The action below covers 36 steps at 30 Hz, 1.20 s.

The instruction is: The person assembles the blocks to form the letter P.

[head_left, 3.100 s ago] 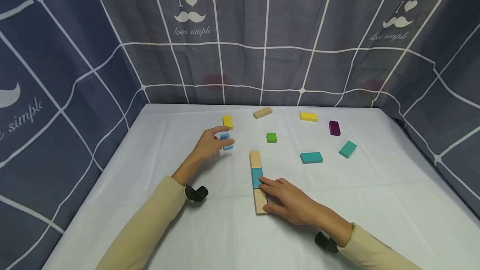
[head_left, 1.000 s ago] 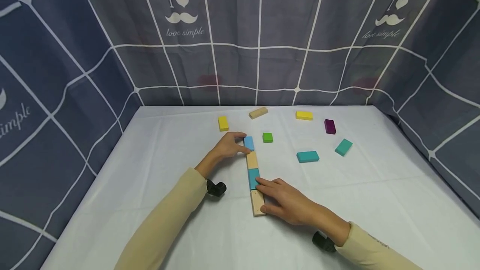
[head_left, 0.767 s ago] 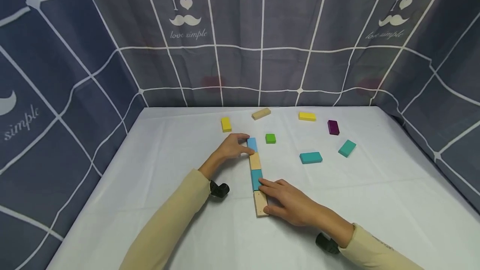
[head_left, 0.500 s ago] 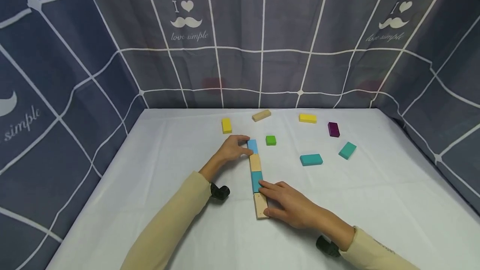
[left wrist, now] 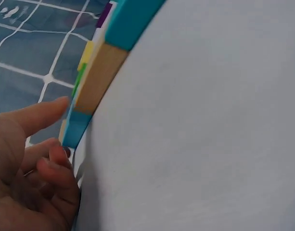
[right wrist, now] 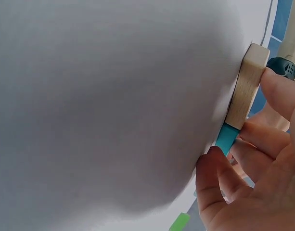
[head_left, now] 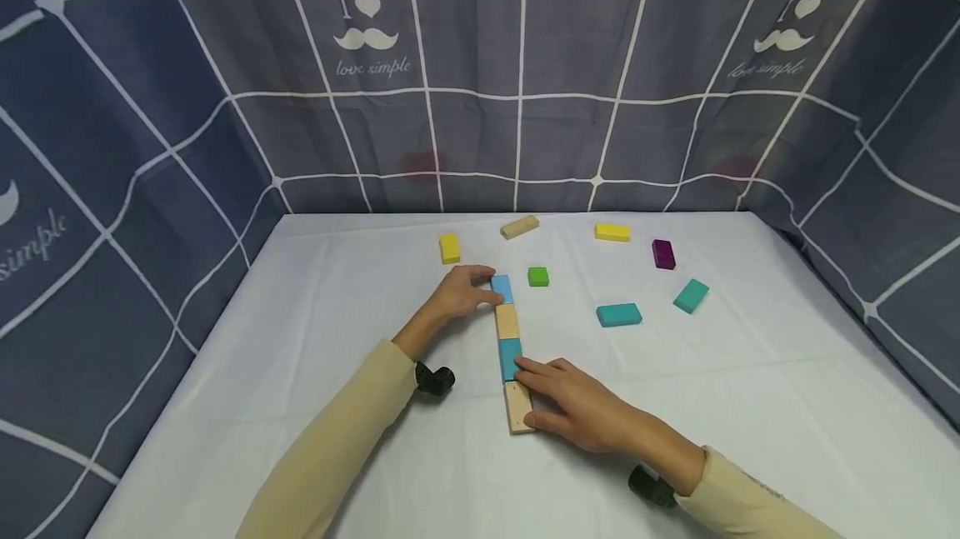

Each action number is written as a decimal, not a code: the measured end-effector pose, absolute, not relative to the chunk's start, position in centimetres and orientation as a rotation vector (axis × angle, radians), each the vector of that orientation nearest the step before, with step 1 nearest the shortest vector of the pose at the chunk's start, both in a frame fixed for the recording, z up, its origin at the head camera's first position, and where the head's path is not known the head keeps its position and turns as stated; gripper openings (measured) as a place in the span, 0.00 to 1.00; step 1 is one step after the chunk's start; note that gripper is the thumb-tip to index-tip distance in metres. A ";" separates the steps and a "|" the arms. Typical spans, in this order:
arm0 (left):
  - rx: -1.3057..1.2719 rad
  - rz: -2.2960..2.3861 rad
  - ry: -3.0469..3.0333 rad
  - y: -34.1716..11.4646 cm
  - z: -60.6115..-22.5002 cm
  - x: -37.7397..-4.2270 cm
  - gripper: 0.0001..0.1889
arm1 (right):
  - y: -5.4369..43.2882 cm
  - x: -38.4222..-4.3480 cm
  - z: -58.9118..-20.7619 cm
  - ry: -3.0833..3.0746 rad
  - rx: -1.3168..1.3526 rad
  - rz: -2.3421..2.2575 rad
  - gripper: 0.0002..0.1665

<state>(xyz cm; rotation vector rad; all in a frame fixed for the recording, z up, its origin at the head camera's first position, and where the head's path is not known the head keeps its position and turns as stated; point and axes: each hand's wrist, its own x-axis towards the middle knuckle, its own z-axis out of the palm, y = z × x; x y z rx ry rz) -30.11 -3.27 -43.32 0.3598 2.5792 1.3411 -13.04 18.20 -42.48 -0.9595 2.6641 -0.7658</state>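
At the centre of the head view a line of four blocks is laid end to end on the white table (head_left: 315, 339), running up the frame. The light blue block (head_left: 501, 288) at the far end is touched by the left hand (head_left: 459, 295): thumb and forefinger are loosely curved against its left side, barely parted, while the remaining fingers are curled under in the left wrist view. Just below it the upper wooden block (head_left: 507, 321) is seen, then the teal block (head_left: 510, 357), then the near wooden block (head_left: 518, 406). The right hand (head_left: 579, 407) is laid flat beside the lower end, fingers nearly straight and slightly spread; the forefinger tip is pressed to the teal block, the thumb to the near wooden block's right edge. Whether the light blue block is pinched or merely pushed cannot be told.

Scattered in the upper middle and right of the frame are a green block (head_left: 537, 276) and a loose teal block (head_left: 618, 315).
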 end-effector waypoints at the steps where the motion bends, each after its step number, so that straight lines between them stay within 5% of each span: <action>1: 0.331 1.386 2.569 -3.5 -43.3 -30.3 0.28 | 18.2 -13.0 -42.5 2.661 -0.959 -0.767 0.35; 8: 0.139 1.732 2.529 -6.6 -42.7 -33.3 0.28 | 18.3 -13.2 -42.4 2.675 -0.977 -0.757 0.35; 17: 0.221 1.399 2.557 -10.6 -43.5 -36.4 0.39 | 18.2 -13.2 -42.6 2.682 -0.979 -0.751 0.34; 36: 0.227 1.327 2.673 -9.4 -44.1 -37.3 0.39 | 18.1 -13.2 -42.4 2.678 -0.949 -0.747 0.34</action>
